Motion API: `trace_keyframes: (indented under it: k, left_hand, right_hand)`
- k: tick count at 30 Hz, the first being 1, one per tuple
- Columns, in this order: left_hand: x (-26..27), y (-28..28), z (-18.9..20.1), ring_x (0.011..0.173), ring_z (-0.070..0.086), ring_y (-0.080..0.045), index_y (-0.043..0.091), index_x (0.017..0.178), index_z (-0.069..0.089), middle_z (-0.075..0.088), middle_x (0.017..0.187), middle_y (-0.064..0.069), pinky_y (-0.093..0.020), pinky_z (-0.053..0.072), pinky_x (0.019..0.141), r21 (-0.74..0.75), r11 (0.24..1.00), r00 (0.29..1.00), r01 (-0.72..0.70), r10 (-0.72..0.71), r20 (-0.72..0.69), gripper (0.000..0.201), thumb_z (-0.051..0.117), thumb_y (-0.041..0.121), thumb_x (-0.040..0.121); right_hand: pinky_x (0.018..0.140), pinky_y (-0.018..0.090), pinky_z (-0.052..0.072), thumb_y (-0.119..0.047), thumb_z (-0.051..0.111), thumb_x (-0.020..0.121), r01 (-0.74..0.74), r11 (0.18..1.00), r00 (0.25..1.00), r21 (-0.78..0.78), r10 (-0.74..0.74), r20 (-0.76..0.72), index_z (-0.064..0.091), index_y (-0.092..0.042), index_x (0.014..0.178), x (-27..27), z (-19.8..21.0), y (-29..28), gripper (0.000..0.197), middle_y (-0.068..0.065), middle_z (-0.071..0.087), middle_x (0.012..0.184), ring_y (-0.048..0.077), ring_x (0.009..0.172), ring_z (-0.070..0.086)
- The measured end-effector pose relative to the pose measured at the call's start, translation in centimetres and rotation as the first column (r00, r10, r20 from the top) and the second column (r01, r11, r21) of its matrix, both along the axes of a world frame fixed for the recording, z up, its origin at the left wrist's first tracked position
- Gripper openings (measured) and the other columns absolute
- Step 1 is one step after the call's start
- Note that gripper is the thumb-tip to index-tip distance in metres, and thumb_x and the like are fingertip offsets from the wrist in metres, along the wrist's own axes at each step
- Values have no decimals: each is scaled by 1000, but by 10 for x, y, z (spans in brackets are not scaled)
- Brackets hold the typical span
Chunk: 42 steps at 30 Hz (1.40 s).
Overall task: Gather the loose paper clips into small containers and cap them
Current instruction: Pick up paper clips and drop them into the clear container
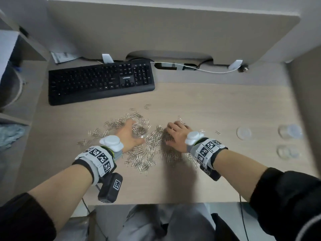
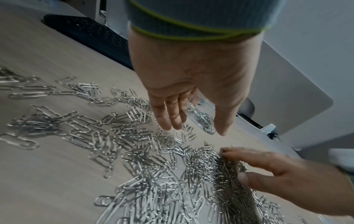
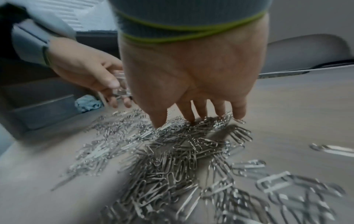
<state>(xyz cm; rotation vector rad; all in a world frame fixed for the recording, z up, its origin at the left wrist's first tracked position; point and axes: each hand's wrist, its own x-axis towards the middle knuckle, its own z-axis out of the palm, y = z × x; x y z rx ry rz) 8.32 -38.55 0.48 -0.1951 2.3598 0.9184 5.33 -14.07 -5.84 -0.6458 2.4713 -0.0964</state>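
A broad heap of silver paper clips [image 1: 147, 153] covers the middle of the wooden desk [image 1: 217, 105]. My left hand [image 1: 129, 133] grips a small clear container [image 1: 139, 131] low over the heap's left part. In the left wrist view my left hand [image 2: 197, 129] has fingers and thumb curled round the container [image 2: 201, 116], which holds some clips. My right hand [image 1: 173, 133] arches over the heap's right side. In the right wrist view my right hand [image 3: 199, 119] has its fingertips [image 3: 189, 116] dug into the clips [image 3: 172, 159], without closing on them.
A clear round lid [image 1: 243, 133] lies on the desk at the right, with two more clear containers [image 1: 289, 130] [image 1: 286, 152] beyond it. A black keyboard [image 1: 100, 82] sits behind the heap. A white cable [image 1: 205, 70] runs along the back. The desk's front edge is near my forearms.
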Motion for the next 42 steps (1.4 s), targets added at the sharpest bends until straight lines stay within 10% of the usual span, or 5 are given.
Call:
trace_keyframes:
  k: [12, 18, 27, 33, 42]
  left_hand:
    - [-12, 40, -1, 66, 69, -19, 16, 132, 34, 69, 90, -4, -32, 59, 53, 36, 988, 988, 150, -152, 35, 70, 78, 32, 80]
    - [-16, 53, 2, 74, 70, -19, 15, 134, 35, 65, 91, 1, -27, 59, 54, 17, 984, 982, 180, -181, 56, 72, 79, 32, 79]
    - [-14, 59, 2, 60, 65, -14, 16, 131, 36, 64, 88, 6, -25, 53, 46, 13, 976, 974, 218, -218, 61, 69, 78, 32, 80]
    - [-13, 58, 1, 74, 66, -11, 14, 137, 33, 68, 102, 2, -34, 57, 70, -49, 966, 967, 252, -250, 44, 79, 78, 41, 78]
    - [-12, 51, -2, 72, 68, -11, 19, 130, 38, 68, 97, 7, -40, 59, 69, -23, 975, 975, 222, -221, 20, 74, 80, 45, 75]
  right_hand:
    - [73, 37, 36, -40, 46, 95, 675, 640, 720, 368, -680, -137, 42, -10, 122, -2, 10, 113, 40, 9, 49, 116, 30, 106, 57]
    - [80, 39, 45, -41, 53, 95, 636, 770, 765, 53, -637, 93, 49, -6, 123, 7, 3, 77, 45, 15, 56, 120, 32, 102, 58]
    - [91, 36, 45, -36, 51, 96, 850, 475, 485, 228, -875, 15, 54, -3, 123, 34, 13, 156, 43, 19, 60, 124, 34, 112, 60]
    - [69, 43, 59, -63, 46, 82, 809, 560, 549, 179, -829, 109, 47, -14, 110, 33, 2, 98, 57, 6, 60, 88, 26, 70, 66]
    - [76, 37, 49, -60, 55, 87, 687, 725, 709, 49, -684, 170, 45, -15, 125, 24, 16, 52, 60, 10, 57, 119, 29, 93, 61]
